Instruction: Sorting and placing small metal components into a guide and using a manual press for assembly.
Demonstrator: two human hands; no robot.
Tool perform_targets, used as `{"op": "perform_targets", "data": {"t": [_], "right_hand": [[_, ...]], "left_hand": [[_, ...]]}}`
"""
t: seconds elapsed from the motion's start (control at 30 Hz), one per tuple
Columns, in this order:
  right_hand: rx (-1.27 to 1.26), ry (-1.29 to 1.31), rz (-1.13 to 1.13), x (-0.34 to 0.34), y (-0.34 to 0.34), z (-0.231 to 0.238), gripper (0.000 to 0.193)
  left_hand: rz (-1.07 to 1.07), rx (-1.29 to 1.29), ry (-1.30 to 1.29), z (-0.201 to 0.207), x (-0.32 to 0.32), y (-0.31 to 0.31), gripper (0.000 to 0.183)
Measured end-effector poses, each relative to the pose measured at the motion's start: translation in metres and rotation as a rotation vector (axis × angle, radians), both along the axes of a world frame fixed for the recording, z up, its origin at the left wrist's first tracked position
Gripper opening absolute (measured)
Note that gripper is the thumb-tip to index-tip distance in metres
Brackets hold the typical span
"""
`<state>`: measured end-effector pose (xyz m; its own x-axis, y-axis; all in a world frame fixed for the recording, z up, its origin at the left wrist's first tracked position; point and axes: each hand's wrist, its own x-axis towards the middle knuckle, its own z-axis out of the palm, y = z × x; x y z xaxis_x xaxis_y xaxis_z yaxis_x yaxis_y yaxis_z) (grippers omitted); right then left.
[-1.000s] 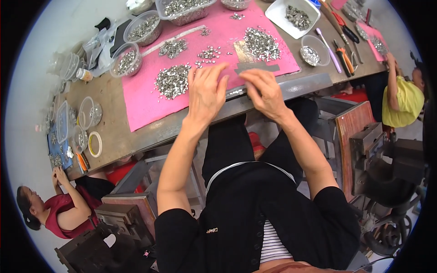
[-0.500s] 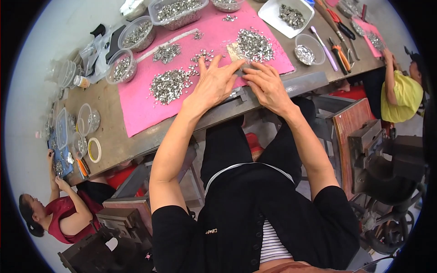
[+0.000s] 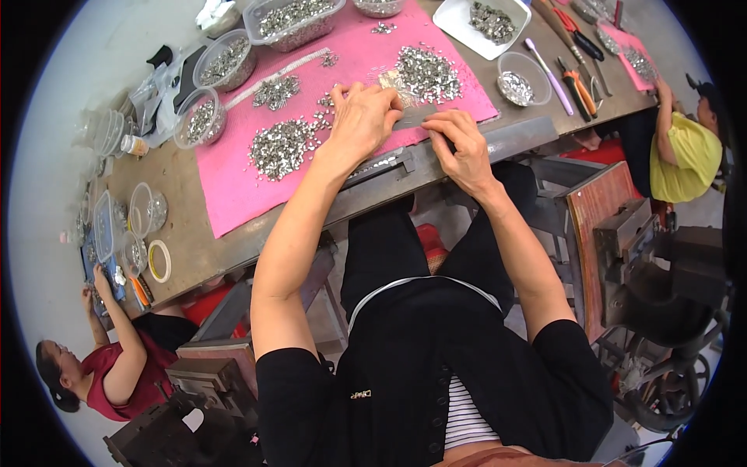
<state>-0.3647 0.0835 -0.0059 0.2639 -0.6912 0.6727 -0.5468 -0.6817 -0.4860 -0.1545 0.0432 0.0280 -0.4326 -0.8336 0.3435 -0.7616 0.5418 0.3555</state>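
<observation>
Over the pink cloth, my left hand is closed, fingers curled beside a trail of small silvery metal pieces; whatever its fingertips hold is hidden. My right hand pinches at the right end of a thin grey strip, which lies between both hands. Below my left hand, a narrow dark metal bar along the table edge carries a row of shiny pieces. One pile of silvery pieces lies beyond my right hand. Another pile spreads left of my left wrist.
Clear tubs of metal pieces line the cloth's left side. A white tray, a round tub, a purple-handled tool and orange-handled pliers lie at right. Co-workers sit at left and right.
My left hand's spread fingers have curled in, and it has drawn away from my right hand. More of the grey strip and the row of pieces on the bar now shows.
</observation>
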Motion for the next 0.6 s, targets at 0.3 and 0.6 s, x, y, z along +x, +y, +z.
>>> {"op": "perform_targets", "data": {"t": [0.3,0.6], "right_hand": [[0.005,0.002,-0.003,0.0,-0.001,0.001,0.015],[-0.005,0.059,-0.061,0.016,-0.038,0.007,0.013]], "left_hand": [[0.092,0.053,-0.082,-0.01,-0.014,-0.007,0.014],[0.011,-0.134,0.06,-0.019,-0.006,-0.001,0.011]]}}
